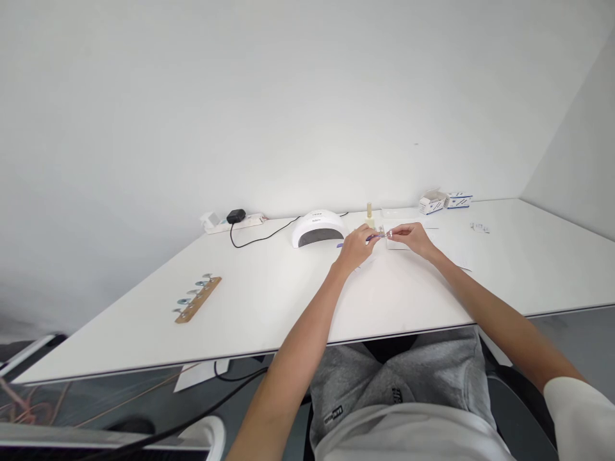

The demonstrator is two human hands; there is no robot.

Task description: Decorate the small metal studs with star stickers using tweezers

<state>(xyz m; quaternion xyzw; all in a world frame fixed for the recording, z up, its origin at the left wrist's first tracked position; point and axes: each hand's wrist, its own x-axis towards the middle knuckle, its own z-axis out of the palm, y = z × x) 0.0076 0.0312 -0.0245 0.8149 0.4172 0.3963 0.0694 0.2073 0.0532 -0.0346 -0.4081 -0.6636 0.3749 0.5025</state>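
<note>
My left hand (356, 247) is closed around a thin purple-blue stick-like tool (340, 245), whose back end pokes out toward the lamp. The front end of the tool points at my right hand (412, 237). Between the thumb and fingertips of that hand is a small shiny clear piece (389, 235), too small to make out exactly. The two hands nearly meet over the table. Just behind them stands a bottle (369, 216) with a gold cap, like nail polish. Something flat and white (398, 245) lies under my right hand.
A white dome-shaped nail lamp (319, 219) sits left of my hands. Its black cable runs to an adapter (236, 216) on a power strip (247, 221). A wooden strip (199, 301) with several small upright holders lies farther left. Small boxes (432, 202) and a packet (479, 227) are at right.
</note>
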